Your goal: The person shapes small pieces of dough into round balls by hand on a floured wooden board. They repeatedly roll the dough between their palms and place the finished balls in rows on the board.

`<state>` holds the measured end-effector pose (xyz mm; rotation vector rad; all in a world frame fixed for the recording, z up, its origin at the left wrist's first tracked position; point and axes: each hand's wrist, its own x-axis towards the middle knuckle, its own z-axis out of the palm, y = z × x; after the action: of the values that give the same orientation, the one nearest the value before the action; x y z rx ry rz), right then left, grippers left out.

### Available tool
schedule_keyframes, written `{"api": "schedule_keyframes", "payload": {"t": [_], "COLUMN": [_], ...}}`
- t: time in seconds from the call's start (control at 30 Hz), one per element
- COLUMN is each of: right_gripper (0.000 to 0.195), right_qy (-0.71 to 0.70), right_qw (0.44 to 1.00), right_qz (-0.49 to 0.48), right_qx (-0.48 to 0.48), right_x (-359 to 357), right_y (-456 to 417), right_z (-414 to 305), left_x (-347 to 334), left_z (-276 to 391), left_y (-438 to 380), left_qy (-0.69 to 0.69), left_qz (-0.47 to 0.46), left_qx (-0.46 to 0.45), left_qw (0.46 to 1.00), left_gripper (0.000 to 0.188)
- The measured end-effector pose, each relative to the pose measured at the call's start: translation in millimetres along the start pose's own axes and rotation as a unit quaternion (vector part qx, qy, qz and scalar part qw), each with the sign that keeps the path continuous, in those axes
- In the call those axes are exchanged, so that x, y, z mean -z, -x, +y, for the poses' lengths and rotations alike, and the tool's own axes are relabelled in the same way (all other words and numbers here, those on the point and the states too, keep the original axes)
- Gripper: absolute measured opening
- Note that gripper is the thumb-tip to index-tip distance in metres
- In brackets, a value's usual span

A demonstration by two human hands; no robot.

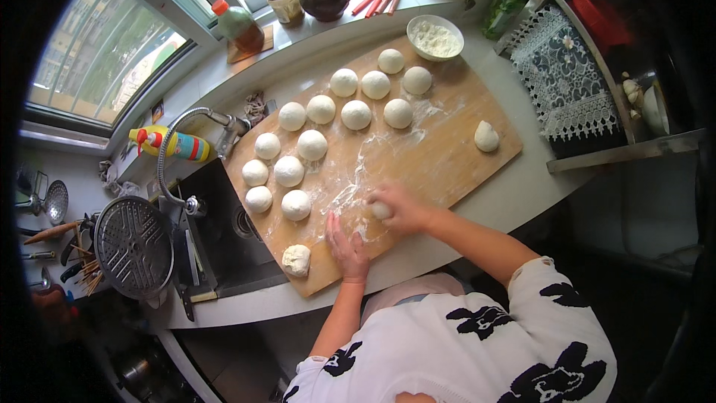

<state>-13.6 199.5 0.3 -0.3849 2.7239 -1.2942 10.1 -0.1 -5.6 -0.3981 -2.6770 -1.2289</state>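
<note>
My right hand point(404, 208), blurred, is curled around a small dough ball point(382, 210) at the near side of a floured wooden board point(447, 157). Just left of it, my left hand point(348, 247) rests on the board with the fingers stretched forward and nothing in it. Several smooth round dough balls point(312, 144) are spread over the board's left and far parts. A rougher dough lump point(296, 260) lies at the near left corner, left of my left hand. One pear-shaped dough piece point(486, 136) sits alone near the right edge. Loose flour point(349, 190) streaks the middle.
A bowl of flour point(435, 38) stands at the board's far corner. Left of the board are a dark sink point(215, 235), a flexible faucet point(162, 151) and a perforated steamer plate point(135, 247). A mortar point(325, 1) and bottle point(239, 28) line the sill; a lace-covered shelf point(565, 67) is right.
</note>
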Motion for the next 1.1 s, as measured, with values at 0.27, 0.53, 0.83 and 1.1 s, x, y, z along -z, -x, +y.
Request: {"api": "schedule_keyframes", "payload": {"t": [0.27, 0.53, 0.83, 1.1], "right_gripper": [0.057, 0.063, 0.056, 0.055], "right_qy": [0.106, 0.223, 0.176, -0.03], "right_qw": [0.894, 0.875, 0.892, 0.993], "right_qz": [0.373, 0.383, 0.36, 0.113], "right_qx": [-0.224, -0.194, -0.211, 0.028], "right_x": [135, 154, 59, -22], "right_y": [-53, -21, 46, -3], "right_z": [55, 96, 87, -34], "left_x": [0, 3, 5, 42], "left_z": [4, 1, 3, 14], "left_y": [0, 3, 1, 15], "left_qy": [0.0, -0.016, -0.005, -0.012], "left_qz": [0.001, -0.003, -0.006, 0.055], "left_qx": [0.002, 0.0, 0.001, 0.034], "left_qw": [1.0, 1.0, 1.0, 0.998], "left_gripper": [0.052, 0.051, 0.052, 0.056]}}
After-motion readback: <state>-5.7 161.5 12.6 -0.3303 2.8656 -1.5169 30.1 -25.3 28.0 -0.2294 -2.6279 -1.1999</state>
